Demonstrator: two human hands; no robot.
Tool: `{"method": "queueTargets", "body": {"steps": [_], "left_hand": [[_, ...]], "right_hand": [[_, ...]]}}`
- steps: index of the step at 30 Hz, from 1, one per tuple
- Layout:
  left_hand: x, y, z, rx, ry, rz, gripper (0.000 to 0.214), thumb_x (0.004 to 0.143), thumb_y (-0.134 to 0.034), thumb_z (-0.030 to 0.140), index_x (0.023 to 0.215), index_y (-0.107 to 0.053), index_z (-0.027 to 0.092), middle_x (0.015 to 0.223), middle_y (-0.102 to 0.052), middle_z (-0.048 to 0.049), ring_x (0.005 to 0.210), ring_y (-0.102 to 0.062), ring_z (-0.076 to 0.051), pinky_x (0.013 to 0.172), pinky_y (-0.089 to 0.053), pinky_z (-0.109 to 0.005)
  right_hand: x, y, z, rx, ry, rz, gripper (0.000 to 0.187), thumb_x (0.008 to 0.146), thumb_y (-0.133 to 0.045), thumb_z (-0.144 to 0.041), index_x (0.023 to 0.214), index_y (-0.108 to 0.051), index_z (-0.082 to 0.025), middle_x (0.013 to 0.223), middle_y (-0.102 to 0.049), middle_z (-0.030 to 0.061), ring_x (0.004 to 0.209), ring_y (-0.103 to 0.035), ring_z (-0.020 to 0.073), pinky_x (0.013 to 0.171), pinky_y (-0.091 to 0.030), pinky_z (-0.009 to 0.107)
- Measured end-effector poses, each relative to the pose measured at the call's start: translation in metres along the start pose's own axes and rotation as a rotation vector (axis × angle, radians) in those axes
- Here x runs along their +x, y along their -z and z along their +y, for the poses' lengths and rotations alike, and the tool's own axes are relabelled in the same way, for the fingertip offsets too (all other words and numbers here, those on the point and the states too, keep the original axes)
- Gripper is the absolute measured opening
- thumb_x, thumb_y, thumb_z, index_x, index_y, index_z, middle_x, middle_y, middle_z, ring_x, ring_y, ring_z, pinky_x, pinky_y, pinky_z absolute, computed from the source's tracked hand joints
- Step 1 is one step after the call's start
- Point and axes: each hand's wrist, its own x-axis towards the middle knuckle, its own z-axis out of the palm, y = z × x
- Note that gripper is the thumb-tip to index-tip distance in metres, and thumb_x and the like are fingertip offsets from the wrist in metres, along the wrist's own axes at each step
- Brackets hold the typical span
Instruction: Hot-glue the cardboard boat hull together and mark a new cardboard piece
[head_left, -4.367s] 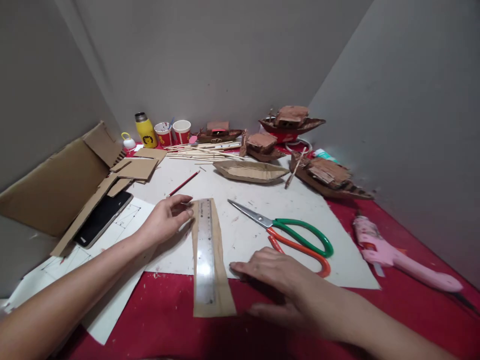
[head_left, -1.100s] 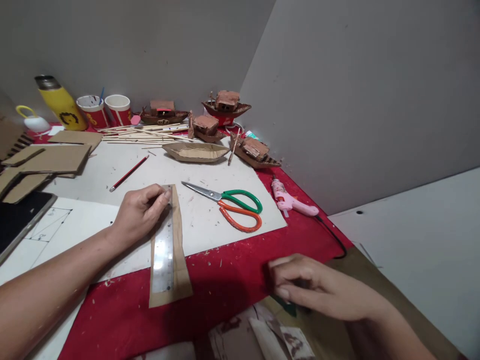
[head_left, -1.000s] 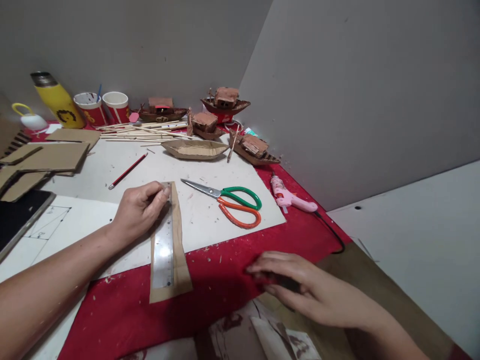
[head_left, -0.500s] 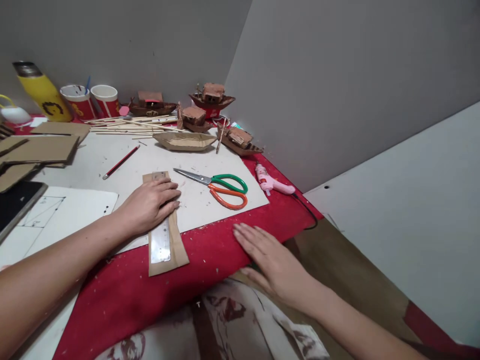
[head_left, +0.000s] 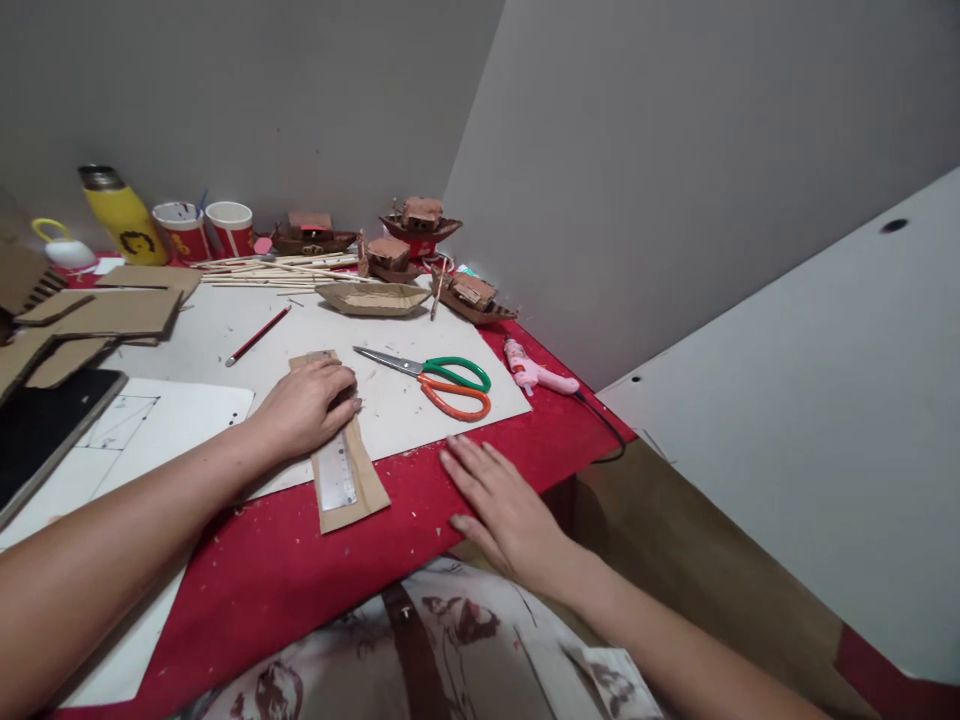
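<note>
My left hand (head_left: 304,408) lies with fingers curled over a metal ruler (head_left: 337,474), pressing it onto a long brown cardboard strip (head_left: 358,490) that runs from the white sheet (head_left: 390,400) onto the red tabletop (head_left: 255,570). My right hand (head_left: 501,505) rests flat and open on the red table near its front edge, fingers spread, holding nothing. Green-and-orange scissors (head_left: 442,378) lie just beyond both hands. A red pencil (head_left: 257,336) lies further back on the left.
A pink glue gun (head_left: 536,368) with its black cord lies at the right. Cardboard boat models (head_left: 375,297), wooden sticks (head_left: 277,268), two red cups (head_left: 206,228) and a yellow bottle (head_left: 124,215) line the back. Cardboard pieces (head_left: 97,312) and a dark tablet (head_left: 41,430) sit left.
My right hand came back from the table's right edge and settled flat, open, on the red surface. My left hand slid from the ruler's top end to cover its middle.
</note>
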Motion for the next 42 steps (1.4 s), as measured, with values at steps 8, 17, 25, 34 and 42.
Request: {"method": "queueTargets", "body": {"steps": [8, 17, 25, 34, 42], "left_hand": [[0.003, -0.004, -0.004, 0.141, 0.088, 0.024, 0.023, 0.09, -0.048, 0.034, 0.094, -0.063, 0.017, 0.099, -0.067, -0.0119, 0.1, -0.057, -0.027, 0.089, -0.044, -0.041], [0.002, -0.005, 0.002, 0.184, 0.2, 0.047, 0.025, 0.087, -0.05, 0.037, 0.092, -0.066, 0.018, 0.092, -0.068, -0.0097, 0.096, -0.058, -0.027, 0.085, -0.044, -0.039], [0.003, -0.003, -0.002, 0.237, 0.383, 0.12, 0.024, 0.084, -0.053, 0.038, 0.088, -0.066, 0.019, 0.093, -0.068, -0.0111, 0.097, -0.056, -0.029, 0.08, -0.044, -0.041], [0.003, -0.002, -0.003, 0.277, 0.438, 0.141, 0.025, 0.084, -0.051, 0.036, 0.088, -0.067, 0.017, 0.096, -0.069, -0.013, 0.098, -0.057, -0.03, 0.083, -0.044, -0.041], [0.002, -0.003, 0.0, 0.288, 0.433, 0.145, 0.027, 0.086, -0.05, 0.037, 0.091, -0.067, 0.017, 0.099, -0.069, -0.0132, 0.101, -0.056, -0.031, 0.086, -0.042, -0.043]], "right_hand": [[0.007, -0.007, -0.034, 0.074, 0.248, -0.101, 0.082, 0.088, -0.058, -0.049, 0.147, -0.03, 0.0, 0.15, -0.033, 0.0292, 0.146, -0.017, 0.0339, 0.114, -0.028, 0.056], [0.018, 0.005, -0.065, 0.405, 0.667, 0.126, 0.043, 0.1, -0.042, -0.034, 0.136, -0.046, -0.011, 0.132, -0.061, 0.0138, 0.135, -0.044, 0.0185, 0.114, -0.035, 0.039], [0.005, -0.004, -0.037, 0.008, 0.051, -0.005, 0.074, 0.093, -0.046, -0.054, 0.143, -0.038, 0.001, 0.148, -0.037, 0.0295, 0.141, -0.032, 0.038, 0.112, -0.031, 0.06], [0.04, 0.005, -0.108, 0.603, 0.868, -0.148, 0.048, 0.1, -0.039, -0.038, 0.133, -0.048, -0.004, 0.141, -0.054, 0.0123, 0.141, -0.033, 0.0095, 0.117, -0.024, 0.023], [0.051, 0.01, -0.115, 0.401, 0.445, -0.272, 0.074, 0.091, -0.053, -0.053, 0.144, -0.037, -0.003, 0.152, -0.034, 0.024, 0.145, -0.025, 0.0297, 0.119, -0.017, 0.049]]}}
